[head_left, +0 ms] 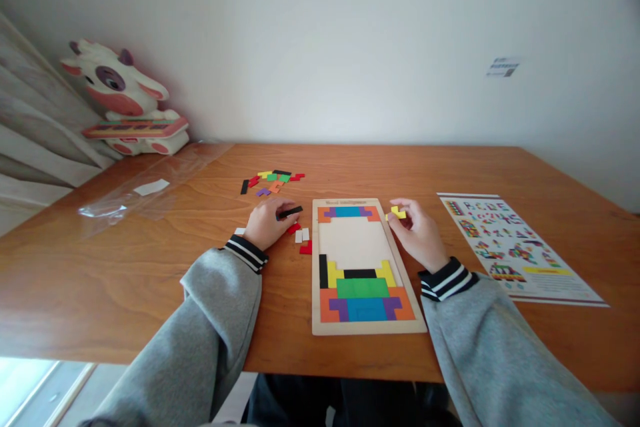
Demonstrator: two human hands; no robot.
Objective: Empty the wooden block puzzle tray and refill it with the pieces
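In front of me lies a wooden puzzle board (pixel 316 280) with coloured pieces fitted at its top and bottom; bare wood shows in the middle. My left hand (pixel 269 221), left of the board, pinches a black bar-shaped puzzle piece (pixel 290 212). On the board's right side, my right hand (pixel 419 232) holds a yellow puzzle piece (pixel 399 212) between thumb and fingers. A red piece (pixel 306 248) touches or nearly touches the board's left edge, with white pieces (pixel 302 235) close by. Another red piece (pixel 294 229) sits just under my left fingers.
Several loose coloured pieces (pixel 275 180) are grouped beyond my left hand. A printed pattern sheet (pixel 523 250) lies at the right. Clear plastic wrapping (pixel 150 193) and a cow-shaped toy keyboard (pixel 135 127) are at the back left, beside a curtain (pixel 40 120).
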